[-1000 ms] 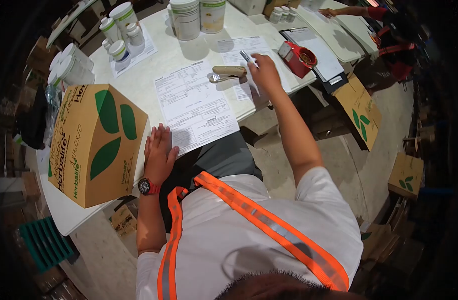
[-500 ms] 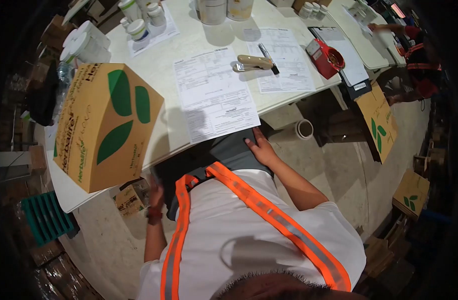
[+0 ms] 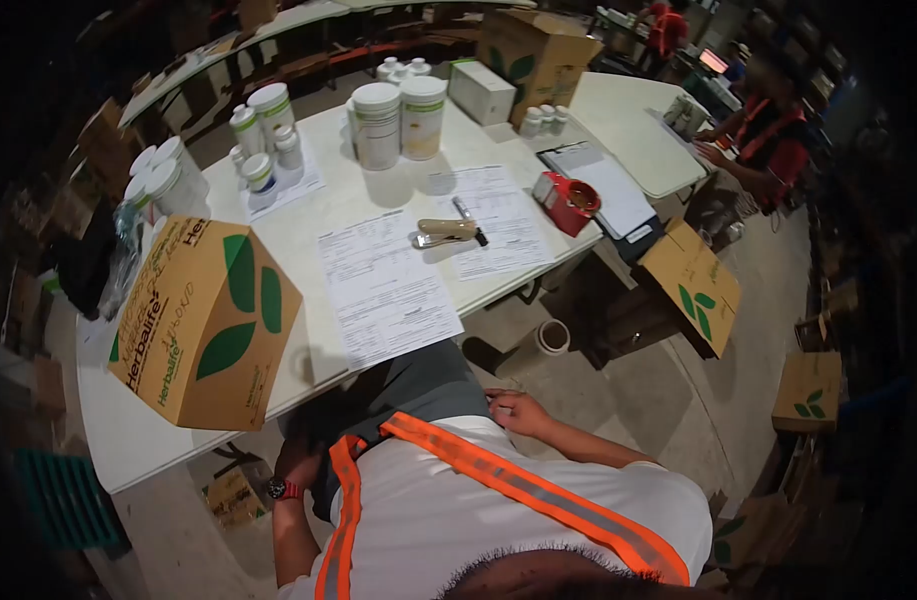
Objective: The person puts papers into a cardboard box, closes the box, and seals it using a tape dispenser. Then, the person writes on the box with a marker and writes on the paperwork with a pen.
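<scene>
My right hand is beside my right thigh, just below the table edge, its fingers loosely bent and nothing visible in them. My left hand hangs by my left hip under the table's front edge; its fingers are in shadow. A wristwatch with a red strap is on that wrist. Closest on the table are a printed form and a brown Herbalife carton with green leaves. A beige stapler lies on the papers beside a marker.
On the table stand white tubs, small bottles and a red tape dispenser beside a clipboard. A cardboard roll stands on the floor. Another carton is at right. A person works at the far right table.
The view has tilted up, showing more of the table's far side. My right hand's fingers, stretched over my thigh before, are now more bent. The carton and papers stay put.
</scene>
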A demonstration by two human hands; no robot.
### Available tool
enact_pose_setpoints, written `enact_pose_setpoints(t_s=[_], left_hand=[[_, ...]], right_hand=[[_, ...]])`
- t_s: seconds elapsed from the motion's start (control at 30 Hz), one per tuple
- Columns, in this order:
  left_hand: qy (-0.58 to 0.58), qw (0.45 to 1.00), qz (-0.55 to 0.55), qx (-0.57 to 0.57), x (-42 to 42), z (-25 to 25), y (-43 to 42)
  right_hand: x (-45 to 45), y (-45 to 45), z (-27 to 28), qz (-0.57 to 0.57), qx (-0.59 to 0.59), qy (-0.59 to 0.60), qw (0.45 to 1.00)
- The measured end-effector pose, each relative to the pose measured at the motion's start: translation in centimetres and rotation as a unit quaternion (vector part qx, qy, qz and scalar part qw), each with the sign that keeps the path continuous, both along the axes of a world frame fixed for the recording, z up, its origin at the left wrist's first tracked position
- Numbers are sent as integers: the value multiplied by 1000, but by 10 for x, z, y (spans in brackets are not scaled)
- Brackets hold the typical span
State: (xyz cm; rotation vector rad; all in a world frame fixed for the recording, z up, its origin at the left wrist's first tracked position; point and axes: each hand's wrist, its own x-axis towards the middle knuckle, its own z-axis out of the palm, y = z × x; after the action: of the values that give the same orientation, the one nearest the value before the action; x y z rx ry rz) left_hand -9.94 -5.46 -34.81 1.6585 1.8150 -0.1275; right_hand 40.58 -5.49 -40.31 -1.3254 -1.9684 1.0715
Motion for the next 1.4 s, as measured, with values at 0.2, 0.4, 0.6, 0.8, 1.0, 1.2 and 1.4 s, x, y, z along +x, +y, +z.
enact_pose_setpoints(t_s=[0.2,0.4,0.6,0.8,1.0,1.2,1.4], left_hand=[[-85,988,-123,48,45,67,26],[-116,971,-204,49,78,123,44],[-185,954,-209,109,84,144,53],[-148,946,-211,199,79,152,78],[-148,900,-213,350,78,101,129],[-61,906,-172,381,86,53,138],[-81,901,-142,403,90,60,117]], right_hand=[[-25,-9,-7,-46,114,-154,980],[-34,9,19,-32,75,-323,943],[-25,10,-16,-113,-33,-269,956],[-27,22,1,-62,-21,-299,952],[-36,22,17,-46,15,-309,950],[-23,3,22,-42,232,-220,946],[22,14,95,-236,99,-14,967]])
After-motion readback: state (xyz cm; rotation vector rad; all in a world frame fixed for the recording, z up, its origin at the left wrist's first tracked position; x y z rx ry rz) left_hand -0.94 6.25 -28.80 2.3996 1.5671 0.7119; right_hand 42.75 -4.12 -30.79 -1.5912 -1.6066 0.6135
